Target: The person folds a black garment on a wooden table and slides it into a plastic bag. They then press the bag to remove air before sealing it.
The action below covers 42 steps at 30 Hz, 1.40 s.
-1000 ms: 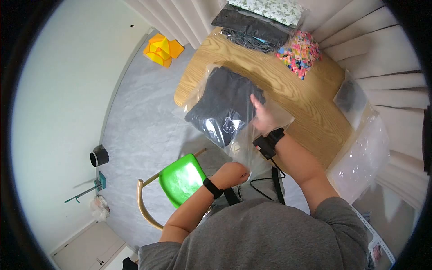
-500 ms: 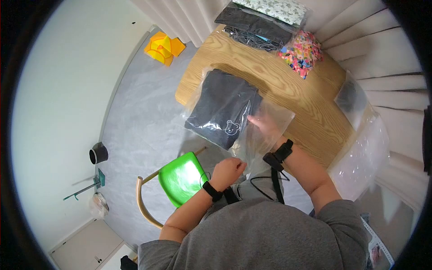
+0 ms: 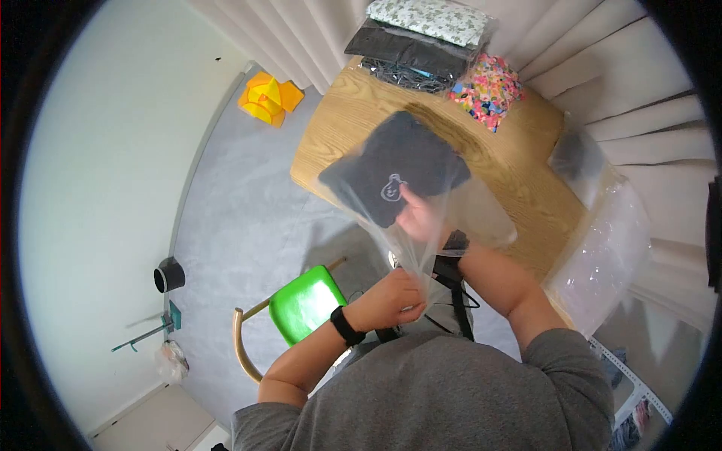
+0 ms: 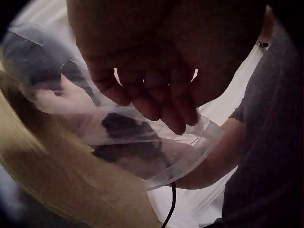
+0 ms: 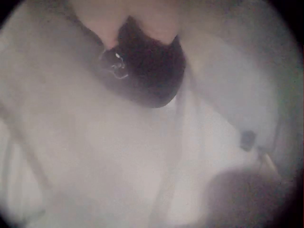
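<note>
A folded dark garment point(image 3: 414, 154) with a small white outline print lies inside a clear plastic bag point(image 3: 487, 214), above the wooden table's near left edge. My right hand point(image 3: 421, 219) is inside the bag, its thumb over the garment near the print, its other fingers mostly hidden. In the right wrist view, fingers touch the dark cloth point(image 5: 154, 71) behind hazy film. Nearer my body, my left hand point(image 3: 392, 297) pinches the bag's edge with curled fingers. The left wrist view shows this hand point(image 4: 156, 80) at the film's rim point(image 4: 209, 135).
Bagged folded fabrics point(image 3: 410, 49) and a multicoloured bundle point(image 3: 489, 92) sit at the wooden table's point(image 3: 331, 128) far side. Clear plastic packaging point(image 3: 605, 248) lies along its right. A green chair point(image 3: 304, 304) stands left of my body; a black bin point(image 3: 170, 276) is farther left.
The garment has turned and its print now lies by my right thumb. The bag has spread over my right wrist, and my left hand has shifted slightly right and down.
</note>
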{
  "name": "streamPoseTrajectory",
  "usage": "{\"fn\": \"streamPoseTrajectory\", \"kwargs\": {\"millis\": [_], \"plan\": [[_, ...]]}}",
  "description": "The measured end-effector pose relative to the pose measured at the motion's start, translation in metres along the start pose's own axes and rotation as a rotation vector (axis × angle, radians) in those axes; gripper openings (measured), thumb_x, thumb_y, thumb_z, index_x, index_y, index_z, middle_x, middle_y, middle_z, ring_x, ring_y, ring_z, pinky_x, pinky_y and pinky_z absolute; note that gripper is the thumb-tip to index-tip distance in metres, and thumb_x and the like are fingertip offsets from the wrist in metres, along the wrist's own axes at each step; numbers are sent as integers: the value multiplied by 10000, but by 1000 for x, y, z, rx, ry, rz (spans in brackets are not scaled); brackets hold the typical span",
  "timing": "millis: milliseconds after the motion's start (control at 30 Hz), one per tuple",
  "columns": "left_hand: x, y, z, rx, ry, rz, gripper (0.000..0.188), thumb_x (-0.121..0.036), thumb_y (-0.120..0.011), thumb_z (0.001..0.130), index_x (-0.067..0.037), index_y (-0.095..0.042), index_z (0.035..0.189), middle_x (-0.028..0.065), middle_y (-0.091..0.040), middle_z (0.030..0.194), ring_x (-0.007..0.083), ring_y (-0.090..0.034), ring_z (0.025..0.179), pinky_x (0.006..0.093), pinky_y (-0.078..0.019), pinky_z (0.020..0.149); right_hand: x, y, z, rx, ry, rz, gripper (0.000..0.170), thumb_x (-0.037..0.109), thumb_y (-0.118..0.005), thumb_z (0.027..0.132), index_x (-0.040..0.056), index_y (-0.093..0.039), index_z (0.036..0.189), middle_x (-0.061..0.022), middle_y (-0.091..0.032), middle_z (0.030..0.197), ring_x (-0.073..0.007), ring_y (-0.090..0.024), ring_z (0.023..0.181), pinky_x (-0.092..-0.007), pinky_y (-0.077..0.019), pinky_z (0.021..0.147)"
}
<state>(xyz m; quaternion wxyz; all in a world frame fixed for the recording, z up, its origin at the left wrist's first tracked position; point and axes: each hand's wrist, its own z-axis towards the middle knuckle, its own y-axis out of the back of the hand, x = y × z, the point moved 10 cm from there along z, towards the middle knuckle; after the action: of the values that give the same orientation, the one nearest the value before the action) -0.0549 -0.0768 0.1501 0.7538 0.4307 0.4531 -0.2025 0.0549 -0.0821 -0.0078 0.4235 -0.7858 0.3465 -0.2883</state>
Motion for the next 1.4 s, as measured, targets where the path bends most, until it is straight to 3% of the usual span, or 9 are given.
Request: {"fn": "streamPoseTrajectory", "kwargs": {"millis": [400, 633, 700, 833, 933, 1033, 1133, 1233, 1400], "plan": [[117, -9, -58, 130, 843, 193, 419, -381, -510, 855, -2, -598, 701, 160, -597, 732, 346, -568, 745, 427, -438, 627, -20, 85, -45, -68, -186, -175, 516, 406, -512, 889, -43, -509, 1142, -176, -579, 1097, -226, -566, 992, -331, -455, 868], [81, 21, 12, -230, 570, 124, 264, -271, -613, 798, -26, -575, 888, 163, -587, 819, 340, -551, 813, 417, -433, 675, 64, 137, -104, -651, 644, -312, 342, 341, -576, 867, 29, -531, 1001, -76, -540, 870, -185, -536, 803, -324, -470, 691], [25, 9, 59, -195, 160, 320, 314, -223, -648, 770, -11, -545, 978, 148, -559, 921, 331, -525, 878, 378, -432, 741, 75, 127, -113, -648, 687, -356, 358, 305, -580, 864, 12, -498, 1053, -80, -535, 929, -198, -536, 839, -324, -458, 732], [7, -48, 105, 29, 127, 315, 379, -232, -662, 749, -16, -528, 1030, 160, -533, 1002, 325, -510, 933, 388, -427, 780, 101, 147, -109, -848, 578, -852, 452, 273, -600, 849, -5, -433, 1163, -96, -523, 1060, -225, -530, 943, -331, -433, 807], [29, -67, 123, -17, 191, 364, 412, -273, -670, 737, -17, -532, 1028, 181, -517, 1043, 344, -533, 926, 415, -444, 766, 109, 70, -158, -690, 1145, -1163, 459, 306, -550, 874, 19, -429, 1211, -125, -535, 1127, -252, -512, 1045, -361, -409, 878], [46, -87, 141, 101, 163, 566, 410, -325, -671, 725, -10, -560, 963, 198, -505, 1122, 377, -570, 862, 449, -491, 698, 87, 101, -119, -484, 857, -1408, 570, 152, -518, 889, 111, -246, 1388, -121, -451, 1230, -238, -489, 1048, -355, -389, 919], [43, -93, 156, 207, 192, 648, 427, -377, -657, 726, -16, -580, 939, 229, -535, 1090, 365, -585, 858, 457, -497, 692, 89, 113, -118, -146, 776, -558, 442, 306, -404, 939, 92, -355, 1323, -124, -486, 1249, -261, -471, 1137, -388, -360, 985], [23, -106, 168, 505, 187, 750, 436, -380, -635, 733, -11, -578, 957, 269, -552, 1028, 367, -596, 847, 474, -497, 680, 83, 118, -114, -56, 699, -365, 450, 299, -401, 941, 97, -331, 1337, -124, -482, 1253, -262, -472, 1134, -386, -357, 989], [36, -109, 158, 333, 82, 632, 360, -312, -611, 734, -12, -583, 929, 243, -574, 919, 374, -593, 811, 482, -492, 677, 68, 123, -111, 187, 487, 71, 478, 282, -394, 944, 107, -271, 1372, -123, -472, 1263, -264, -477, 1128, -382, -350, 1000]]}}
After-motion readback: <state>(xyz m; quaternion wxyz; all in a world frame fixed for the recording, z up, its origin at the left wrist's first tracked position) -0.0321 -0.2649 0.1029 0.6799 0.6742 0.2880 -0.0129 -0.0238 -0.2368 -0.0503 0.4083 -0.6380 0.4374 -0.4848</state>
